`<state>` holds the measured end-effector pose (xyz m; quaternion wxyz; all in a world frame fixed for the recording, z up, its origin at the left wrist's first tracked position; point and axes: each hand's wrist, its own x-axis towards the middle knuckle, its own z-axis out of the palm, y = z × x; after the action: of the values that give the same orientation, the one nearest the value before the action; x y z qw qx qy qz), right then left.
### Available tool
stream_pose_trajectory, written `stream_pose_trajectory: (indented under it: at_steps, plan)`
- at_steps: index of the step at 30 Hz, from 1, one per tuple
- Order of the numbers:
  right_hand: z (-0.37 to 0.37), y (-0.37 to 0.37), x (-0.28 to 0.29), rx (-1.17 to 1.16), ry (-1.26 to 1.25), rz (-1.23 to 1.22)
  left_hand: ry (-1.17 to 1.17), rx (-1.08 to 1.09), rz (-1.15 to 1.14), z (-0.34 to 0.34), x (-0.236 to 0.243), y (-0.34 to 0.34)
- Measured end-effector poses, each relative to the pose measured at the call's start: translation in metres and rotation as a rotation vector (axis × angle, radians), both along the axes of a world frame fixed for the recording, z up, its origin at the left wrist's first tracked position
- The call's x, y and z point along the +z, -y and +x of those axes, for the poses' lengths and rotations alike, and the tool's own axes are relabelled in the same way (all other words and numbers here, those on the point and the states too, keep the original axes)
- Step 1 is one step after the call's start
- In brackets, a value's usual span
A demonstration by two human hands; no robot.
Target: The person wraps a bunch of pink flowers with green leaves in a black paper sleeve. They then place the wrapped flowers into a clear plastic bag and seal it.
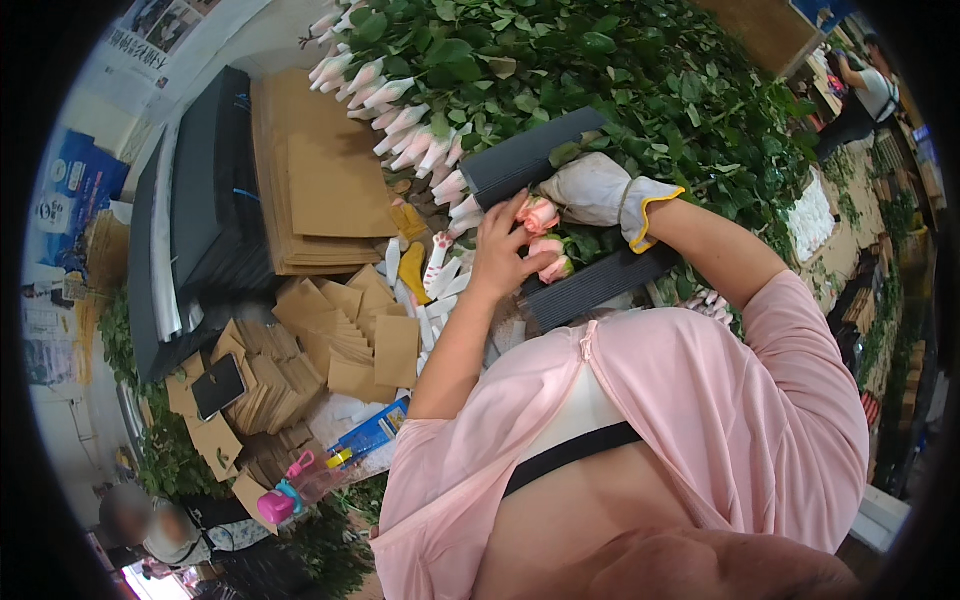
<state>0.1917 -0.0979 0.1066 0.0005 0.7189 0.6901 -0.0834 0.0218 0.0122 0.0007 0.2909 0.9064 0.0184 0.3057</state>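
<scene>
Two pink roses (541, 214) lie side by side between dark grey corrugated sheets. My bare left hand (500, 245) curls its fingers around the rose heads from the left. On my right hand (590, 190) is a white work glove with a yellow-edged cuff. It is closed just behind the blooms, where the stems run under it; its fingertips are partly hidden. One corrugated sheet (535, 155) rests beyond my hands, and another sheet (598, 288) lies nearer my body. Leaves show around the lower rose.
A large heap of leafy stems (600, 60) with white-wrapped rose heads (400, 130) fills the far side. To the left stand cardboard sheets (335, 160), dark corrugated stacks (215, 180), small cardboard pieces (335, 335), a phone (218, 387) and a pink-capped bottle (290, 495). Other people are farther off.
</scene>
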Motion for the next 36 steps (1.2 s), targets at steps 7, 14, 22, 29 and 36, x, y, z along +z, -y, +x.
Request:
stream_pose_trajectory:
  at_steps: [7, 14, 22, 29, 36]
  plan:
    - [-0.02, 0.031, 0.079, -0.53, -0.082, 0.576, -0.116, 0.108, -0.264, -0.004, 0.009, 0.006]
    - [-0.019, 0.008, 0.041, -0.18, 0.068, 0.192, -0.1, 0.041, -0.246, 0.004, -0.004, -0.001]
    - [-0.024, -0.009, 0.019, -0.31, 0.12, -0.078, -0.093, 0.109, -0.175, 0.003, 0.003, 0.003]
    - [-0.02, 0.012, 0.043, -0.305, 0.146, 0.083, -0.18, 0.093, -0.167, 0.006, 0.003, -0.001]
    - [0.007, 0.05, 0.092, -0.459, 0.045, 0.489, -0.187, 0.106, -0.194, 0.005, 0.011, 0.003]
